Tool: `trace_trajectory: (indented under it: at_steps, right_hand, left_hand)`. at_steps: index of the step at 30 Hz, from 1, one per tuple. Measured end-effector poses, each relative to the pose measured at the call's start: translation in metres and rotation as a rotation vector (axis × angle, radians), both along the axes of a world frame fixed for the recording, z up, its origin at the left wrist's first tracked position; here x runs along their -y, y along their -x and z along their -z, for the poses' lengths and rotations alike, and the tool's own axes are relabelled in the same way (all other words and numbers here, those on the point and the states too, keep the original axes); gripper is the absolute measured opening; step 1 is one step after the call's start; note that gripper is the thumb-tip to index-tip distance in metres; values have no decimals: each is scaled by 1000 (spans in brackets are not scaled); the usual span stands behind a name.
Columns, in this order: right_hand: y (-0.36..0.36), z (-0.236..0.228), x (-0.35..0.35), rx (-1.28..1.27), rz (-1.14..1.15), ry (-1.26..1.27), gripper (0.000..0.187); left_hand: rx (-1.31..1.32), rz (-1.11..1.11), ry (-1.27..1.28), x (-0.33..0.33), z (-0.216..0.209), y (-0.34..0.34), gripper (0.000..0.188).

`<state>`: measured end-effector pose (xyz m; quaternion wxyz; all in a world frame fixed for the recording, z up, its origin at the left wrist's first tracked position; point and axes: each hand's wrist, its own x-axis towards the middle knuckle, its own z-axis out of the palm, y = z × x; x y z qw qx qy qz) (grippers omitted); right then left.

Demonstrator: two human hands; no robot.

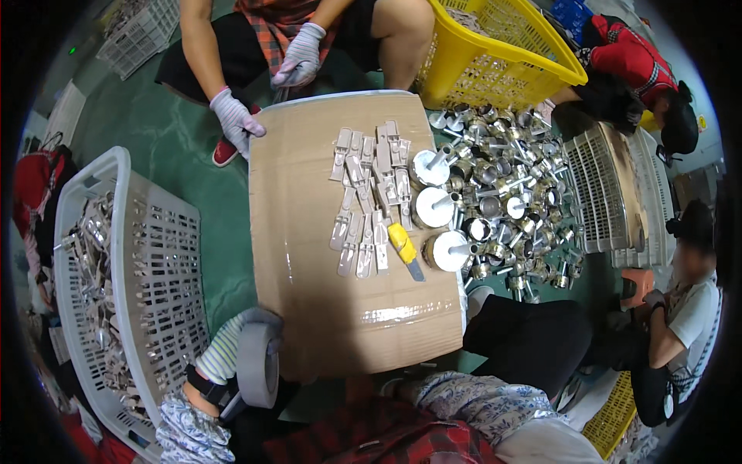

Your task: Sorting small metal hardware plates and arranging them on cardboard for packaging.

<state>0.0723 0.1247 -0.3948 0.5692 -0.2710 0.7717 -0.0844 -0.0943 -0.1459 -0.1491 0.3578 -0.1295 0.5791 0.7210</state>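
My left hand (261, 317), in a striped knit glove, is beside the lower left edge of a brown cardboard sheet (301, 224). Its fingers are closed on a wide roll of grey tape (259, 367). Hidden below the sheet's near edge is my right hand; only its floral sleeve (479, 394) shows. On the cardboard lie several flat beige-grey clip-like parts (359, 243) and a yellow utility knife (402, 243) with its blade out. Along the sheet's right side, three round metal pieces with white discs (434, 207) and stems lie on their sides.
Many metal cups with stems (502, 178) are heaped right of the cardboard. A white basket of metal parts (124, 193) stands left, a yellow crate (502, 58) at the far right. Opposite, a co-worker's gloved hand (234, 120) touches the sheet's corner. Other people sit at the right.
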Motion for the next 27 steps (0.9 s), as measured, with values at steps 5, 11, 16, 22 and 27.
trace_trajectory:
  at_steps: [5, 11, 16, 22, 27]
  right_hand:
    - [-32, 5, -7, 48, -46, 5, 38]
    - [-57, 15, -19, 37, -143, 23, 35]
    - [-58, 26, -23, 49, -240, 74, 34]
    - [-32, 33, -39, 379, -129, -11, 54]
    - [-40, 50, -75, 380, -370, 182, 47]
  left_hand:
    - [-5, -36, 0, -8, 21, -5, 22]
    - [-16, -105, -118, -18, 20, -25, 20]
    - [-454, 54, 399, -23, 2, -34, 15]
    - [-292, -236, -53, -40, 11, -54, 23]
    - [-420, -112, 169, -36, 15, -53, 25]
